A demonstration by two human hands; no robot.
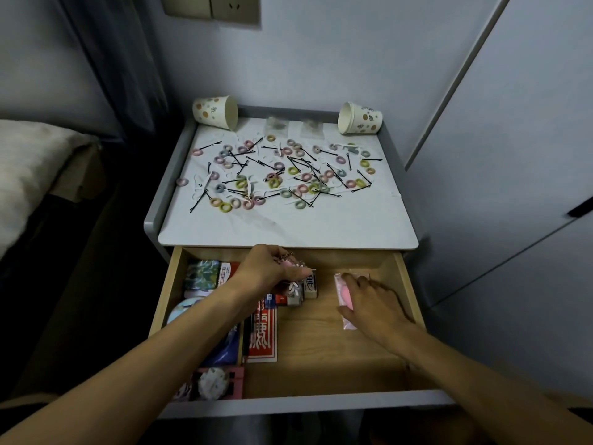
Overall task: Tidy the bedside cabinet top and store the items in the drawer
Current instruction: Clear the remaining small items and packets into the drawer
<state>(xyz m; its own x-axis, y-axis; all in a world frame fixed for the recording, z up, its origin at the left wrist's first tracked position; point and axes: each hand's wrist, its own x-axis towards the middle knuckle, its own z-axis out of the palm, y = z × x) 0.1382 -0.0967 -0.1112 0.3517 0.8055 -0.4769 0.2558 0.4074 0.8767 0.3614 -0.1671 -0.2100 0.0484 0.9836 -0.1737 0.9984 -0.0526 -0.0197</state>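
Drawer (321,348) with red Chinese-lettered packet (264,335)

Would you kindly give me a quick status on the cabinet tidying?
Left grip holds a pink trinket in the drawer. Right grip rests on pink packet. Hair ties and pins cover cabinet top; nothing blocking.

Light: dim, bluish; I see the white table (288,226) as the brightest patch.
Shadows: near-black left of the drawer (321,348), below the bed (32,155).
Edges: wide-angle bend, wall lines bow.
Focus: frame corners look soft to me.
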